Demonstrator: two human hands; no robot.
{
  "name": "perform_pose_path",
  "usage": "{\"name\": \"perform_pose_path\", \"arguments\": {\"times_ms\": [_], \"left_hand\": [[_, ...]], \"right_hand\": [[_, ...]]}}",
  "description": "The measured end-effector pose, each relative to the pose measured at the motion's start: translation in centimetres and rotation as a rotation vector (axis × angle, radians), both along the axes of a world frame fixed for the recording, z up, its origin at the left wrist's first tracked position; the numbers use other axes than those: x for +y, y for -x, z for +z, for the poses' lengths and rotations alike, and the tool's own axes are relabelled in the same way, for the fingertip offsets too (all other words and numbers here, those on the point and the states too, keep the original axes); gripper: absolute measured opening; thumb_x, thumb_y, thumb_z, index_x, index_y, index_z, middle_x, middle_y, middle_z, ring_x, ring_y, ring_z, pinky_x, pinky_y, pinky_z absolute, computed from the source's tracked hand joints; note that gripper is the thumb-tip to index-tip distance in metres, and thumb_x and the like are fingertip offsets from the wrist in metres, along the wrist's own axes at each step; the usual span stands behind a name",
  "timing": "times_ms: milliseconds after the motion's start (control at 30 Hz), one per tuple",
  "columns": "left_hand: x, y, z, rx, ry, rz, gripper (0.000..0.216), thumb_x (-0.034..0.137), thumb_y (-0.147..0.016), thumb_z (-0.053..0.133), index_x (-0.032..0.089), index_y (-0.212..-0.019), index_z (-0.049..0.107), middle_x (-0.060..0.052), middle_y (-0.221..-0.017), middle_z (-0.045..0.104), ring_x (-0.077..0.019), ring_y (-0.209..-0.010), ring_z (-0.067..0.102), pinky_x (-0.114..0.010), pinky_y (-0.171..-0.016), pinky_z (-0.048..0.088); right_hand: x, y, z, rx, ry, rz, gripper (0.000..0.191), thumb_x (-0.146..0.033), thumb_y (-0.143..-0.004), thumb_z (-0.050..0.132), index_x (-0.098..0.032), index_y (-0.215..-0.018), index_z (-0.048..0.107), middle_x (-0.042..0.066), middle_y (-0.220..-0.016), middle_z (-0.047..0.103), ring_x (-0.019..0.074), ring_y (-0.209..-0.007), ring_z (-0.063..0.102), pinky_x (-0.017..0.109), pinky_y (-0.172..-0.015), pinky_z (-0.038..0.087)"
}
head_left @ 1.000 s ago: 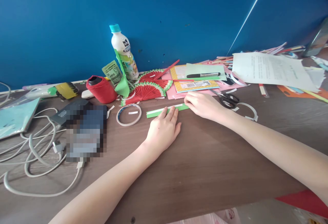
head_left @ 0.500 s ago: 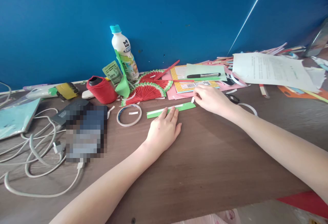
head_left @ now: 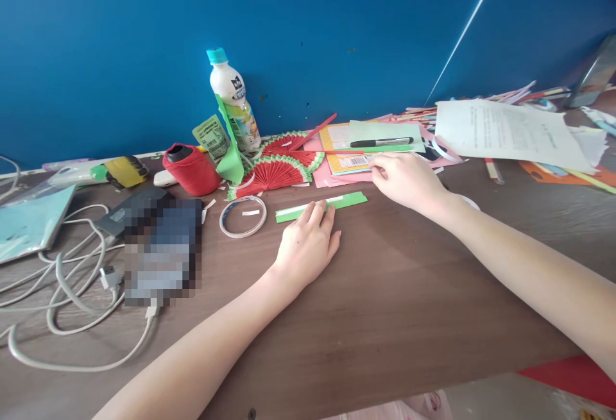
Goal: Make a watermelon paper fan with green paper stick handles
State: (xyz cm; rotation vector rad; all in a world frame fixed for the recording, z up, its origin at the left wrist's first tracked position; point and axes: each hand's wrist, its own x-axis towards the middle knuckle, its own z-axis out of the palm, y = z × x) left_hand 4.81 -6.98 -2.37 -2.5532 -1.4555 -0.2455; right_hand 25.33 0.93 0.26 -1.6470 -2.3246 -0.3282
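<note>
My left hand [head_left: 308, 240] lies flat with its fingers stretched out on a narrow green paper strip [head_left: 353, 200]. A white strip, probably double-sided tape, runs along part of the green paper and passes under my fingertips. To the right and just above the table, my right hand [head_left: 407, 179] is closed with its fingers curled together. Whatever it pinches, if anything, is hidden. Left of the green strip, a roll of tape [head_left: 222, 220] lies flat with a small white scrap [head_left: 250, 213] inside its ring.
Behind my hands are red pleated paper fans [head_left: 269, 175] with green edges, a bottle [head_left: 235, 99], a black marker [head_left: 382, 142] on papers and a red spool [head_left: 192, 170]. A phone [head_left: 168, 247] and white cables [head_left: 62, 285] lie at the left, a printed sheet [head_left: 505, 134] at the right.
My right hand has moved a little to the right, away from the green strip's end. The small white piece seen at its fingertips no longer shows. My left hand has stayed put.
</note>
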Motion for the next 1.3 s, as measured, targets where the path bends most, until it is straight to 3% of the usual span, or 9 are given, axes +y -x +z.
{"name": "perform_pose_path", "arguments": {"times_ms": [200,433,567,833,1300], "left_hand": [[0.2,0.3,-0.1,-0.019,-0.004,-0.060,0.040,0.029,-0.089,0.036,0.011,-0.122,0.049,-0.012,-0.121,0.056,-0.0205,-0.118,0.048,-0.031,-0.094,0.046],[0.4,0.3,-0.4,0.012,-0.041,-0.094,0.042,0.025,-0.089,0.034,0.005,-0.123,0.049,-0.015,-0.126,0.055,-0.0226,-0.115,0.051,-0.034,-0.097,0.042],[0.2,0.2,-0.4,0.025,-0.029,-0.069,0.043,0.026,-0.089,0.035,0.005,-0.124,0.048,-0.014,-0.128,0.053,-0.0223,-0.116,0.050,-0.032,-0.095,0.044],[0.2,0.3,-0.2,0.043,-0.037,-0.062,0.044,0.028,-0.089,0.036,0.006,-0.126,0.046,-0.012,-0.126,0.055,-0.0216,-0.114,0.052,-0.030,-0.090,0.048],[0.2,0.3,-0.1,0.023,-0.001,-0.046,0.040,0.027,-0.089,0.038,0.012,-0.125,0.047,-0.012,-0.124,0.055,-0.0204,-0.114,0.052,-0.030,-0.090,0.049]], "right_hand": [[-0.4,0.9,-0.7,-0.022,-0.081,0.168,0.030,-0.005,-0.079,0.038,-0.011,-0.087,0.066,0.012,-0.093,0.063,0.0223,-0.083,0.055,0.031,-0.064,0.038],[-0.2,3.2,-0.7,0.188,0.266,0.446,0.021,-0.019,-0.086,0.042,-0.017,-0.085,0.062,0.006,-0.086,0.063,0.0151,-0.072,0.055,0.025,-0.062,0.037],[0.9,3.6,-0.5,0.156,0.336,0.516,0.021,-0.015,-0.082,0.044,-0.018,-0.071,0.061,0.004,-0.077,0.062,0.0152,-0.070,0.053,0.026,-0.062,0.033],[1.9,3.0,-0.3,0.151,0.361,0.540,0.020,-0.011,-0.075,0.048,-0.018,-0.063,0.062,0.003,-0.072,0.064,0.0158,-0.071,0.055,0.027,-0.065,0.034],[1.7,2.8,-0.2,0.016,0.296,0.575,0.024,-0.009,-0.079,0.045,-0.017,-0.067,0.064,0.003,-0.071,0.065,0.0154,-0.067,0.056,0.025,-0.062,0.036]]}}
